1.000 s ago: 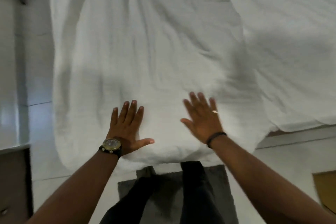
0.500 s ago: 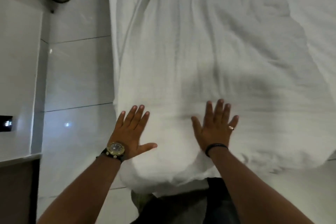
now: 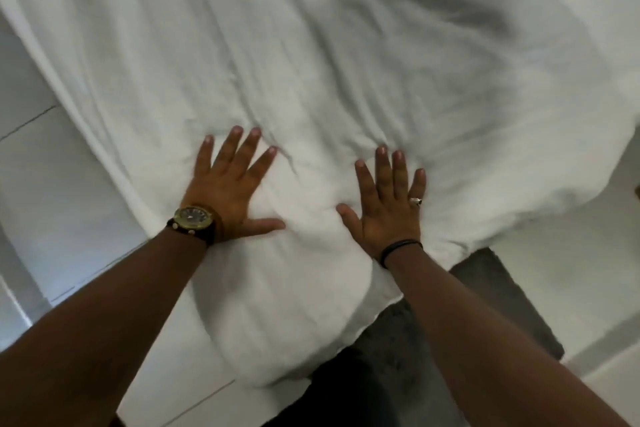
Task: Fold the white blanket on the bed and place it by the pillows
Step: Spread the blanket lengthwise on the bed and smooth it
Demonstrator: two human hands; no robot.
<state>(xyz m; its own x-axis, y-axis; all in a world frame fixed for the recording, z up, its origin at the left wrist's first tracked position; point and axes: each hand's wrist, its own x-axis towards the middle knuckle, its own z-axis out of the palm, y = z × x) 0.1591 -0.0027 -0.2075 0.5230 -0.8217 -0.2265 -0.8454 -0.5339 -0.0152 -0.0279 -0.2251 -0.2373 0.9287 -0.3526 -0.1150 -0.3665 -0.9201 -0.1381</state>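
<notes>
The white blanket (image 3: 329, 55) covers the bed and fills most of the view, creased, with its near end hanging over the bed's edge toward me. My left hand (image 3: 230, 185), with a watch on the wrist, lies flat on the blanket with fingers spread. My right hand (image 3: 388, 203), with a ring and a dark wristband, lies flat beside it, a hand's width to the right. Neither hand grips the cloth. No pillows are in view.
White floor tiles (image 3: 52, 184) run along the left of the bed. A dark grey mat (image 3: 485, 315) lies on the floor under me at the lower right. More pale floor shows right of the mat.
The view has swung and come closer to the bed. Both hands stay flat on the blanket and have slid slightly forward, fingers spread wider.
</notes>
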